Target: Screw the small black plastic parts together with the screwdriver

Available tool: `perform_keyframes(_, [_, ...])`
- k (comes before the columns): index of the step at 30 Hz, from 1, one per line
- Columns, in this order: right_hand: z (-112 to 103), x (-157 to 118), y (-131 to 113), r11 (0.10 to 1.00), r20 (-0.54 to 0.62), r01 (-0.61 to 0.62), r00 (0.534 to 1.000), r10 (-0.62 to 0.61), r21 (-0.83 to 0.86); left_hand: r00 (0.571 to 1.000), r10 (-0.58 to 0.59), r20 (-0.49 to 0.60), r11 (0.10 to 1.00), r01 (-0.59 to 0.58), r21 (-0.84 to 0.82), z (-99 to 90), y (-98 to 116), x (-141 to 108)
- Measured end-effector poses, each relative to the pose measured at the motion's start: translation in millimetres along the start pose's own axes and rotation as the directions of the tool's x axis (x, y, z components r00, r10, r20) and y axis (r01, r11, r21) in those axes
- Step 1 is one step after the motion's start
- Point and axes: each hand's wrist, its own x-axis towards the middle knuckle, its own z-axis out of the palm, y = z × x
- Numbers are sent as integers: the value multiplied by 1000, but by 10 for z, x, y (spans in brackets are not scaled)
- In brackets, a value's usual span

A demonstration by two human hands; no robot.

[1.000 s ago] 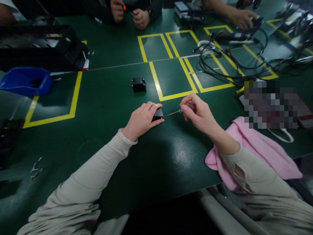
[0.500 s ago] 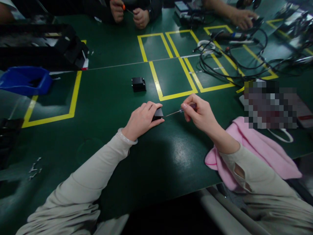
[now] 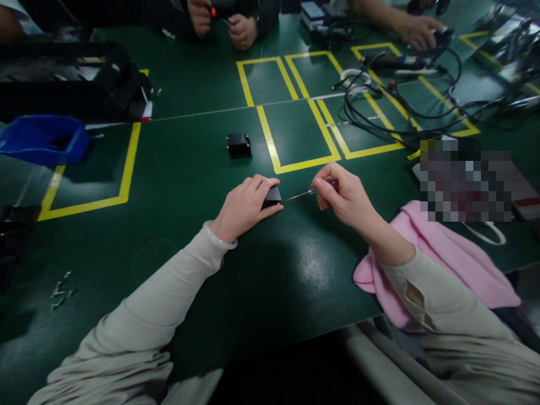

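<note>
My left hand (image 3: 248, 205) is closed around a small black block (image 3: 272, 196), holding it down on the green table. In my right hand (image 3: 340, 194) is a screwdriver (image 3: 311, 192), its handle pinched between thumb and fingers. The thin shaft points left, and its tip meets the right end of the block. Whether the tip sits in a screw is too small to tell. A similar black block (image 3: 239, 145) with small metal ends stands just beyond my left hand.
Several small metal pieces (image 3: 60, 291) lie at the left. A blue bin (image 3: 44, 139) stands near long black housings (image 3: 67, 81). Black cables (image 3: 379, 107) and a pink cloth (image 3: 447, 259) are on the right. Across the table, a co-worker's hands (image 3: 243, 31) hold an orange-ended tool; another person's hand (image 3: 419, 32) is at far right.
Almost nothing differs. Both my hands, the block and the screwdriver keep their places. Across the table, the co-worker's hands have shifted very slightly.
</note>
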Motion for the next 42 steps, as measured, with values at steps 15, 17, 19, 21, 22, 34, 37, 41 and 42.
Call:
perform_keyframes(15, [-6, 0, -48, 999, 10, 32, 999, -32, -24, 1000, -3, 1, 1000, 3, -4, -16, 8, 5])
perform_keyframes(17, [-7, 0, -57, 999, 11, 38, 999, -38, -24, 1000, -2, 2, 1000, 2, 1, -16, 6, 6])
perform_keyframes(19, [-4, 0, -59, 999, 3, 37, 999, -37, -34, 1000, -4, 3, 1000, 4, 5, -14, 5, 8])
perform_keyframes(21, [1, -1, -50, 999, -11, 25, 1000, -25, -46, 1000, -6, 5, 1000, 6, 3, -12, 3, 8])
perform_keyframes(22, [4, -2, -42, 999, -14, 18, 1000, -19, -49, 1000, -7, 7, 1000, 7, -1, -10, 2, 8])
perform_keyframes(34, [1, 2, -18, 998, -35, 13, 999, -16, -63, 1000, -5, 9, 1000, 5, -16, -14, 5, 4])
perform_keyframes(37, [2, -2, -14, 999, -38, 10, 999, -12, -45, 1000, 0, 7, 1000, 0, -12, -13, 7, 3])
perform_keyframes(41, [4, 4, -12, 1000, -35, 13, 999, -13, -10, 1000, 4, 2, 1000, -4, -10, -9, 2, 2])
perform_keyframes(42, [3, 6, -11, 1000, -38, 13, 999, -14, -19, 1000, 4, 1, 1000, -4, -11, -9, -1, 2])
